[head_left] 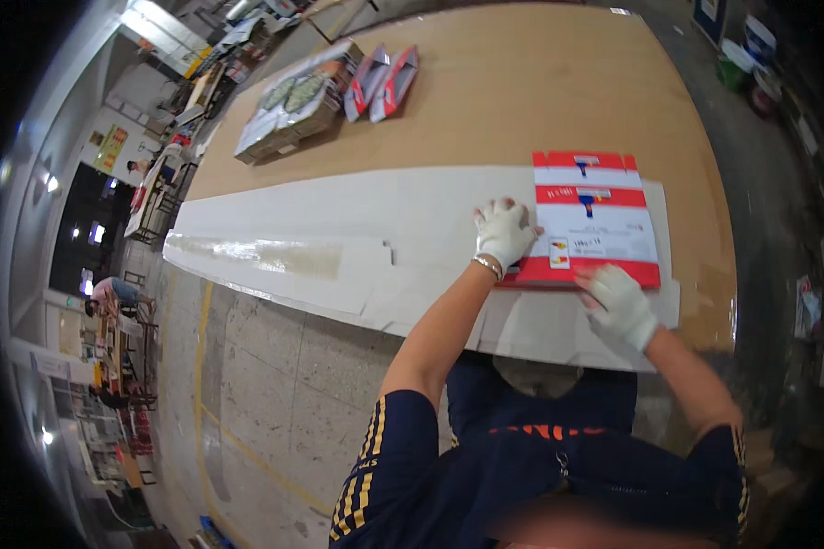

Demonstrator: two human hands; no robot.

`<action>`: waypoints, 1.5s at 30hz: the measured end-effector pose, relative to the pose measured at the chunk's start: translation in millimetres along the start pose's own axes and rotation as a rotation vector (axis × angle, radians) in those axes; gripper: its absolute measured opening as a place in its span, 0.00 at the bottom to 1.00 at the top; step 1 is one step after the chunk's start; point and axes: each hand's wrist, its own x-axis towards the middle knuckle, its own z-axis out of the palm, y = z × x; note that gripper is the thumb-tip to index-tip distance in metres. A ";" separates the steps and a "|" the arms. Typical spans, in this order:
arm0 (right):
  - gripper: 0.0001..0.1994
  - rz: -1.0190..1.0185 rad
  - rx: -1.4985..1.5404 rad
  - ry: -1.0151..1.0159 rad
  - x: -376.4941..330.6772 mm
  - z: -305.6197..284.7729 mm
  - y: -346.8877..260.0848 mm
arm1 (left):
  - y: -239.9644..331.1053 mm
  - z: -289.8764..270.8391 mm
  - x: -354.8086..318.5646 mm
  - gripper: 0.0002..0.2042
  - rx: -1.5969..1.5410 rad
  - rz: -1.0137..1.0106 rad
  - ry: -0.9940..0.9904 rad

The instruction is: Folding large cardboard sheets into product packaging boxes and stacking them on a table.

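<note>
A flat red-and-white printed cardboard box [604, 238] lies on white sheeting in front of me, with a cut flap along its far edge. My left hand [505, 233], in a white glove with bare fingertips, rests at the box's left side. Its fingers are apart, and the thumb reaches the box's edge. At the near red edge is my right hand [621, 306], gloved the same way, with its fingers stretched over the cardboard. Neither hand grips anything that I can see.
Two folded red-and-grey cardboard pieces [382, 84] stand beside a plastic-wrapped bundle [298, 102] at the table's far left. White sheeting [430, 206] with a taped strip covers the near part of the brown tabletop [494, 82]. Buckets [758, 41] stand far right. People sit at benches on the left.
</note>
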 end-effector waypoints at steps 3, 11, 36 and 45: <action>0.08 0.690 0.359 -0.307 -30.8 -29.6 -7.9 | -6.7 -34.8 -0.2 0.18 -0.443 -0.020 -0.217; 0.24 0.868 1.850 0.075 -9.7 -22.2 -45.8 | 21.8 -61.4 -44.7 0.18 -1.351 0.127 -0.419; 0.35 0.477 0.218 0.200 455.6 158.2 157.7 | -95.5 -12.4 -118.8 0.31 -0.338 0.290 0.023; 0.28 0.742 0.147 -0.245 0.7 -64.3 82.4 | -87.8 -27.4 -115.4 0.26 -0.144 0.316 0.099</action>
